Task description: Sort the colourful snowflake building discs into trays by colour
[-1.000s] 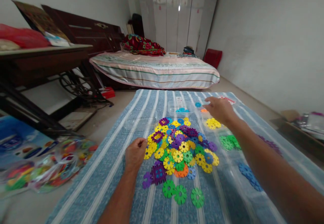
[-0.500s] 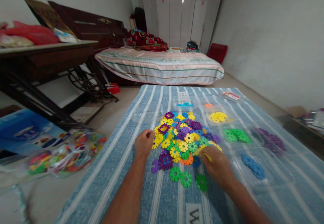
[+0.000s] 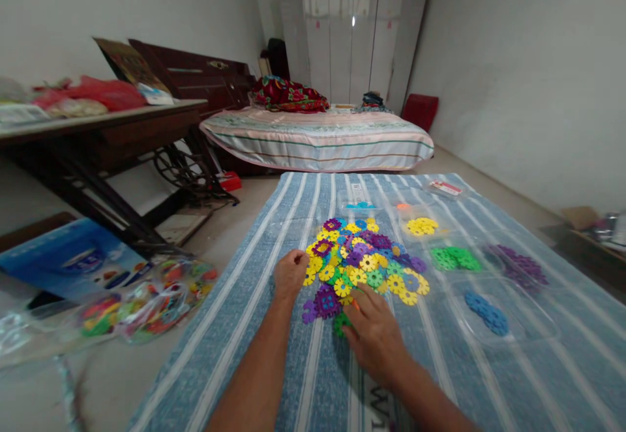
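Observation:
A pile of flat, notched plastic snowflake discs (image 3: 368, 262), mostly yellow, purple, green and blue, lies on the striped cloth. At its left edge my left hand (image 3: 290, 273) is closed with fingers curled; whatever may be inside is hidden. My right hand (image 3: 375, 334) reaches over the front of the heap, thumb and fingers apart. Part of an orange disc (image 3: 356, 303) shows by its fingertips, and a green disc (image 3: 341, 323) sticks out beside the thumb. A square purple piece (image 3: 327, 301) with a blue centre lies between the hands.
Clear plastic trays stand to the right and behind, holding yellow discs (image 3: 422, 226), green discs (image 3: 456, 259), purple discs (image 3: 519, 268) and blue discs (image 3: 486, 313). A lidded clear box (image 3: 446, 188) sits at the far corner. Bags of colourful pieces (image 3: 147, 308) lie left of the table.
My right hand has moved left from the heap's right side to its front, now covering green discs there. Yellow discs show where it was. My left hand stays at the left edge.

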A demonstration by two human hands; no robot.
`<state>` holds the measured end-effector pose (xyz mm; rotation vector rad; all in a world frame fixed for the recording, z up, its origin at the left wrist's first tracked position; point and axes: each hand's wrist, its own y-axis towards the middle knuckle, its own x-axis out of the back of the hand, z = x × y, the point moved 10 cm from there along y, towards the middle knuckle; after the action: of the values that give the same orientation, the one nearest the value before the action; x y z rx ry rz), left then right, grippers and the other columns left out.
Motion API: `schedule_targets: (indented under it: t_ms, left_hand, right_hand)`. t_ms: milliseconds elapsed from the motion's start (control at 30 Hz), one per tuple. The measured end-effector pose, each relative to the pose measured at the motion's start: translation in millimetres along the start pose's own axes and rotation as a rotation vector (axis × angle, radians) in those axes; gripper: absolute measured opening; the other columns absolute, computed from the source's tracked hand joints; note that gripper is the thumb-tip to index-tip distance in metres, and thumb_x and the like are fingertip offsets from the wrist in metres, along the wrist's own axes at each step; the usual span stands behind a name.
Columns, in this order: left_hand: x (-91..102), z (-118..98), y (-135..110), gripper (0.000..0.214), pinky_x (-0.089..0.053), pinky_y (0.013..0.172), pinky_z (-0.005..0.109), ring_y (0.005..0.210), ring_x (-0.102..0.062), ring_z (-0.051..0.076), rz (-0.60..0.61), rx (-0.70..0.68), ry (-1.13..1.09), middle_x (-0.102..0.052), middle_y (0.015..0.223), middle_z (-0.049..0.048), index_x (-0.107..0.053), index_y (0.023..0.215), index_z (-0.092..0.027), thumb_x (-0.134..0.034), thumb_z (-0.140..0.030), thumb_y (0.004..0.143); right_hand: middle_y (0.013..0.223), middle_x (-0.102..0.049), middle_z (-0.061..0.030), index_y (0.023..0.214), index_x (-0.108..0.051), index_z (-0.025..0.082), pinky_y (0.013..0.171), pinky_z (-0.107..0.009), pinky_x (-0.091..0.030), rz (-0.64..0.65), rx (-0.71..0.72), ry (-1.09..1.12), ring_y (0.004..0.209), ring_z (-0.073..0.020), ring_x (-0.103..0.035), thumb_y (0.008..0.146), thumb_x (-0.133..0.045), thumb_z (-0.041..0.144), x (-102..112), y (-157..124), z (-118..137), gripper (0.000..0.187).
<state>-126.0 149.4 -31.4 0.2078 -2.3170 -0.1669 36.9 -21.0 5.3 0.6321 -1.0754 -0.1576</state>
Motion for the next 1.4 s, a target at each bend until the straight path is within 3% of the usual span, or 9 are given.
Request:
schedule_targets:
  t_ms: [233, 500, 633, 800, 900, 1000, 1167, 1267, 1400]
  left_hand:
    - [1.3, 3.6, 5.8, 0.024, -0.044, 0.066, 0.024, 0.071, -0.063, 0.016, -0.005, -0.008, -0.022, -0.069, 0.073, 0.0008, -0.063, 0.074, -0.022, -0.047, -0.039, 0.076]
    - [-1.3, 5.0, 9.2, 0.027, -0.044, 0.066, 0.023, 0.073, -0.063, 0.016, 0.023, 0.002, 0.011, -0.068, 0.075, 0.0012, -0.063, 0.076, -0.021, -0.045, -0.042, 0.075]
    - [-1.8, 6.8, 11.2, 0.027, -0.044, 0.066, 0.023, 0.073, -0.063, 0.016, 0.019, 0.007, 0.033, -0.069, 0.076, 0.0012, -0.063, 0.077, -0.022, -0.046, -0.042, 0.075]
    - [0.9, 5.5, 11.3, 0.025, -0.045, 0.066, 0.023, 0.073, -0.063, 0.017, 0.011, 0.016, 0.036, -0.070, 0.077, 0.0002, -0.064, 0.076, -0.023, -0.047, -0.041, 0.074]
    - [2.2, 5.0, 11.0, 0.025, -0.045, 0.067, 0.023, 0.073, -0.063, 0.017, 0.006, 0.017, 0.022, -0.070, 0.077, 0.0002, -0.064, 0.075, -0.022, -0.048, -0.041, 0.074]
    - [2.0, 4.6, 10.6, 0.025, -0.045, 0.067, 0.023, 0.073, -0.063, 0.016, 0.005, 0.010, 0.010, -0.070, 0.076, -0.0001, -0.064, 0.076, -0.022, -0.048, -0.041, 0.074]
    - [1.0, 4.4, 7.2, 0.024, -0.043, 0.066, 0.022, 0.072, -0.063, 0.015, 0.001, 0.009, 0.030, -0.069, 0.075, 0.0001, -0.065, 0.075, -0.022, -0.047, -0.039, 0.075]
    - [-1.1, 5.7, 5.4, 0.023, -0.043, 0.067, 0.022, 0.074, -0.062, 0.015, -0.001, 0.016, 0.028, -0.070, 0.076, 0.0004, -0.065, 0.077, -0.021, -0.047, -0.037, 0.077]
    - [-4.0, 10.0, 4.4, 0.022, -0.043, 0.068, 0.022, 0.074, -0.062, 0.014, -0.004, 0.041, 0.010, -0.070, 0.077, 0.0005, -0.066, 0.077, -0.020, -0.049, -0.034, 0.077]
  right_hand:
    - [0.130, -0.050, -0.0165, 0.103, -0.061, 0.015, 0.101, -0.056, -0.034, 0.186, 0.039, -0.090, 0.128, -0.0322, -0.037, 0.083, -0.058, 0.026, -44.5, 31.2, 17.3, 0.024]
    - [0.108, -0.060, -0.0127, 0.093, -0.061, 0.015, 0.099, -0.050, -0.037, 0.037, 0.170, -0.089, 0.119, -0.0267, -0.044, 0.087, -0.049, 0.019, -45.5, 20.9, 24.5, 0.014]
    - [0.095, -0.063, -0.0098, 0.084, -0.060, 0.016, 0.093, -0.045, -0.042, -0.094, 0.167, 0.013, 0.107, -0.0235, -0.050, 0.087, -0.051, 0.021, -17.5, 20.0, 29.9, 0.011]
    - [0.088, -0.064, -0.0066, 0.088, -0.061, 0.018, 0.085, -0.039, -0.047, -0.265, 0.113, 0.082, 0.095, -0.0190, -0.056, 0.087, -0.049, 0.017, 48.7, 17.8, 8.2, 0.012]
    - [0.092, -0.066, -0.0065, 0.095, -0.062, 0.019, 0.088, -0.040, -0.047, -0.350, 0.068, -0.068, 0.096, -0.0190, -0.058, 0.087, -0.050, 0.015, 97.2, 12.6, -38.7, 0.014]
    - [0.088, -0.068, -0.0086, 0.088, -0.064, 0.018, 0.087, -0.041, -0.045, -0.380, -0.034, -0.358, 0.093, -0.0220, -0.060, 0.087, -0.052, 0.019, 151.5, 5.3, -109.6, 0.012]
    - [0.075, -0.067, -0.0136, 0.077, -0.068, 0.015, 0.063, -0.037, -0.040, -0.339, -0.344, -0.900, 0.071, -0.0237, -0.060, 0.089, -0.045, 0.038, 229.5, -12.7, -224.4, 0.034]
    - [0.073, -0.066, -0.0151, 0.077, -0.068, 0.016, 0.057, -0.035, -0.037, -0.336, -0.402, -0.897, 0.065, -0.0222, -0.057, 0.088, -0.044, 0.048, 227.5, -18.6, -237.7, 0.042]
    - [0.082, -0.067, -0.0098, 0.080, -0.065, 0.018, 0.071, -0.033, -0.046, -0.316, -0.221, -0.510, 0.078, -0.0203, -0.060, 0.091, -0.042, 0.041, 158.6, -11.6, -176.4, 0.035]
